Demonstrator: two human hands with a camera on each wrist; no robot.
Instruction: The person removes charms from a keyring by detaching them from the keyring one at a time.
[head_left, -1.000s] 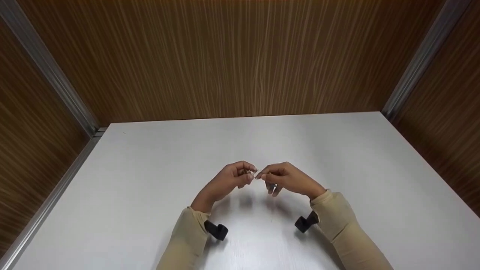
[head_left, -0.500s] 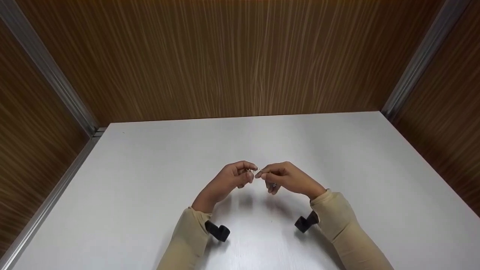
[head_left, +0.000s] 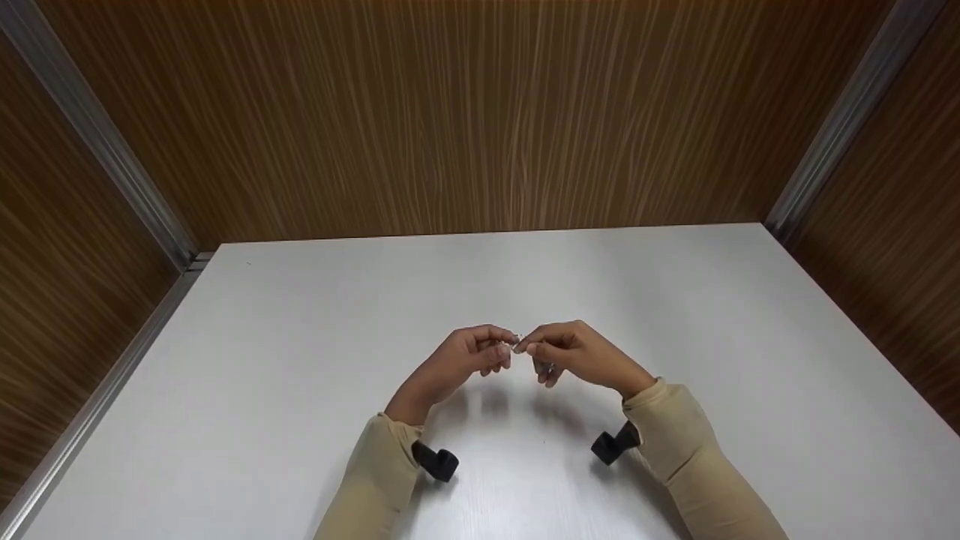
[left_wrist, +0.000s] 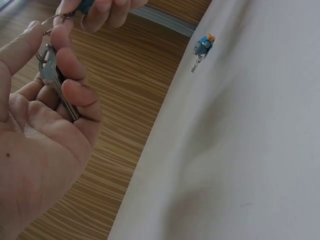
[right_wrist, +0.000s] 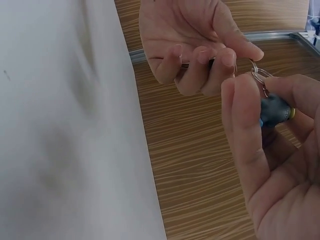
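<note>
- The left hand curls its fingers round a silver key, thumb and forefinger pinching its head so the hole faces the other hand.
- The right hand pinches a split ring, with a blue charm tucked under its curled fingers, probably to keep it from swinging.
- Both hands meet fingertip to fingertip above the white table, where key and ring touch; whether the ring is threaded I cannot tell.
- Compared with a second ago, the hands have barely moved: the right one sits a touch higher.
</note>
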